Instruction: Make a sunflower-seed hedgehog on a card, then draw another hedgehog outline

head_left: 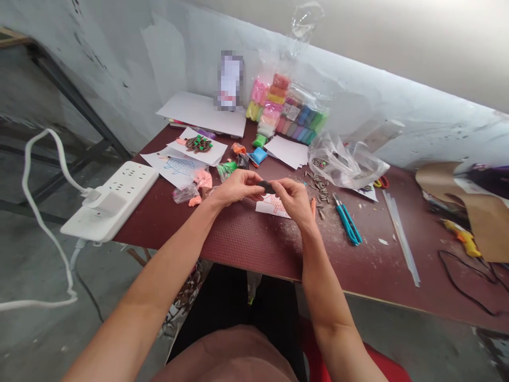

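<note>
A small dark grey piece, apparently clay, is pinched between my two hands above the table. My left hand grips its left end, and my right hand holds the right end. Just below them lies a white paper with an orange-red drawing, partly covered by my fingers. Striped seeds are scattered right of my right hand. Near my left hand are pink clay, a green clay packet and a blue packet.
A white power strip sits at the table's left edge. Bagged coloured clay and a phone stand at the back. To the right lie a teal cutter, glue sticks and a yellow glue gun.
</note>
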The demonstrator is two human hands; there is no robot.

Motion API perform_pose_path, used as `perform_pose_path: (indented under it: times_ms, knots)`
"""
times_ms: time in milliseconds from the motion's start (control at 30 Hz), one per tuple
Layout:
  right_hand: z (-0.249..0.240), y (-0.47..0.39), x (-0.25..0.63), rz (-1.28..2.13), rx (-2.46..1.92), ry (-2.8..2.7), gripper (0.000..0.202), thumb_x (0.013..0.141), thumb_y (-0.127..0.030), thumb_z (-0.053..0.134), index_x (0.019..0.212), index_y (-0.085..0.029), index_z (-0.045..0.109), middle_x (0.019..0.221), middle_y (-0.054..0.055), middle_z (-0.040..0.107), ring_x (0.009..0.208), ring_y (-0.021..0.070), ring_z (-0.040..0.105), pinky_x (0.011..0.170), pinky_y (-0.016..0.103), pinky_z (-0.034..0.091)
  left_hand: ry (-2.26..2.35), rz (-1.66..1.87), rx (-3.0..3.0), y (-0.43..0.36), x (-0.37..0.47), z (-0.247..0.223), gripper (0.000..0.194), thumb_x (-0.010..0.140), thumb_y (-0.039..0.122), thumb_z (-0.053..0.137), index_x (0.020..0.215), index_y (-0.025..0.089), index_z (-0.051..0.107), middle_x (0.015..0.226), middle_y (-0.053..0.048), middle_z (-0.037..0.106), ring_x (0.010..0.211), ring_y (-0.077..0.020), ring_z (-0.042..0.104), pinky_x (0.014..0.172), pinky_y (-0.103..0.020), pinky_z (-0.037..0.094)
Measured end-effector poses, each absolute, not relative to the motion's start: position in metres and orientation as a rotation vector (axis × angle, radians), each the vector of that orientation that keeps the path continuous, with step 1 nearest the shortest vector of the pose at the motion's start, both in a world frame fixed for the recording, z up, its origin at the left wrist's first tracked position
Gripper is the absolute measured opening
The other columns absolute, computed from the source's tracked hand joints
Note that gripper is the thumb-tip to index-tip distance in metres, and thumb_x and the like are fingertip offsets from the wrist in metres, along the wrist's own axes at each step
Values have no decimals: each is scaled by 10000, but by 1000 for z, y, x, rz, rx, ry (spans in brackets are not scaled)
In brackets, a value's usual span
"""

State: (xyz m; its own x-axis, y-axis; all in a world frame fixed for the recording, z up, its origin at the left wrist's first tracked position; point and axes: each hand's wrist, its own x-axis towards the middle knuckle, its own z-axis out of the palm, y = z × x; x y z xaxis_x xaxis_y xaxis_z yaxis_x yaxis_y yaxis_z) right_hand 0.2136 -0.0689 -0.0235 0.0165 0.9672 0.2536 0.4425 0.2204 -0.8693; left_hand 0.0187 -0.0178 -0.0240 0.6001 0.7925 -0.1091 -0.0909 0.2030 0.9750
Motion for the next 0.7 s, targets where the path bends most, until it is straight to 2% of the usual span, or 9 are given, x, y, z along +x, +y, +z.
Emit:
perform_pose_path:
  times_ms: [100,233,333,467,533,600,633,700]
  knots:
    - [-22,-70,214,795,-1416,-1562,339,877,-492,683,905,-172,792,757,35,709,641,135,550,601,275,423,699,673,1233,-18,19,-24,131,814,112,797,904,79,708,789,-67,769,671,-146,757,665,-256,633]
    - [-19,-70,214,819,-1421,-1598,349,853,-499,704,759,-166,748,673,21,663,616,131,526,576,267,405,691,657,1231,-19,18,-24,189,771,102,825,917,88,706,801,-67,771,665,-150,757,656,-258,634]
    - [-18,-71,211,838,-1407,-1577,401,845,-563,710,771,-171,756,684,27,677,623,138,543,573,268,418,675,679,1247,-20,18,-23,299,753,135,855,1021,99,728,895,-84,787,704,-160,768,678,-271,643]
    - [-22,-71,206,831,-1410,-1546,506,931,-637,578,836,-178,767,655,29,665,572,136,547,528,261,417,756,729,1251,-18,16,-20,198,811,185,805,986,101,765,867,-96,794,695,-167,764,654,-260,636]
    - [-26,-69,204,753,-1446,-1465,481,958,-606,547,976,-179,768,727,39,710,561,129,563,529,257,433,849,862,1196,-13,11,-18,192,824,181,769,998,103,756,857,-89,791,673,-164,756,626,-254,627]
    - [-29,-65,202,681,-1484,-1444,401,960,-530,568,1052,-184,749,819,52,749,595,132,603,573,264,472,907,1077,1133,-6,4,-17,267,833,182,728,1093,123,721,932,-75,790,684,-152,756,629,-250,621]
    - [-30,-61,200,650,-1510,-1485,345,959,-481,581,1023,-186,748,835,55,755,625,139,624,609,272,489,939,1163,1114,-2,1,-16,278,836,188,707,1110,138,703,958,-65,783,685,-142,753,615,-235,606]
    - [-29,-51,193,575,-1592,-1640,245,952,-380,601,882,-193,744,808,55,753,695,164,660,686,293,505,996,1258,1058,4,-3,-16,195,820,190,670,1012,155,669,944,-41,757,650,-126,731,555,-210,563]
